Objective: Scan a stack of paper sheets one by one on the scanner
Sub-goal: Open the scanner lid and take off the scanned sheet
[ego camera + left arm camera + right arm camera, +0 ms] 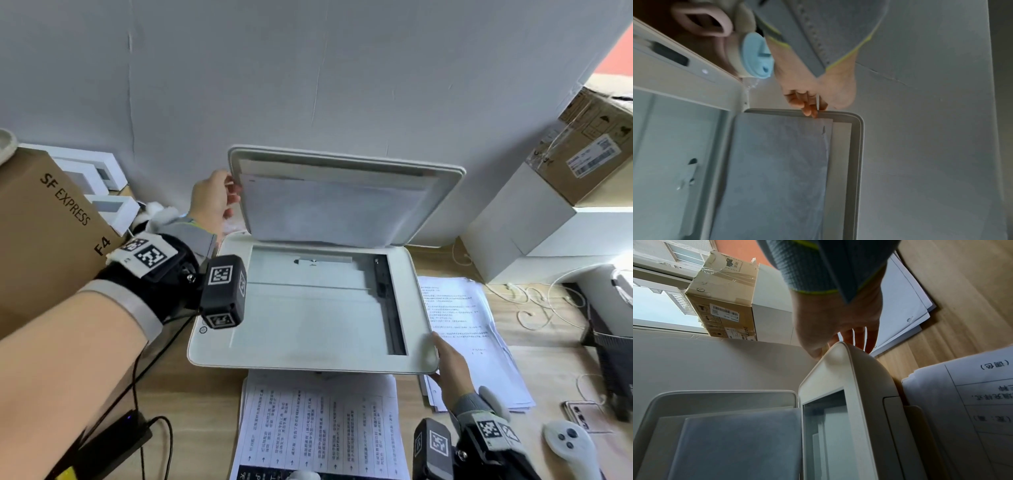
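Observation:
A white scanner [308, 365] sits on the wooden desk with its lid [342, 205] raised against the wall. The glass [308, 308] is bare. My left hand [231, 193] pinches the lid's left edge near its top corner; in the left wrist view the left hand [813, 110] has its fingers curled on the rim. My right hand [442, 356] rests on the scanner's front right corner, thumb on top; its fingers [859, 337] run straight down the side. One printed paper stack [472, 329] lies right of the scanner, another stack [318, 428] in front.
A brown SF Express box [44, 233] stands left. White boxes [520, 219] with a taped carton [589, 150] stand right. Loose white cables [534, 301], a dark device [613, 342] and a white controller [568, 442] lie at the right; a black adapter [113, 442] at the left.

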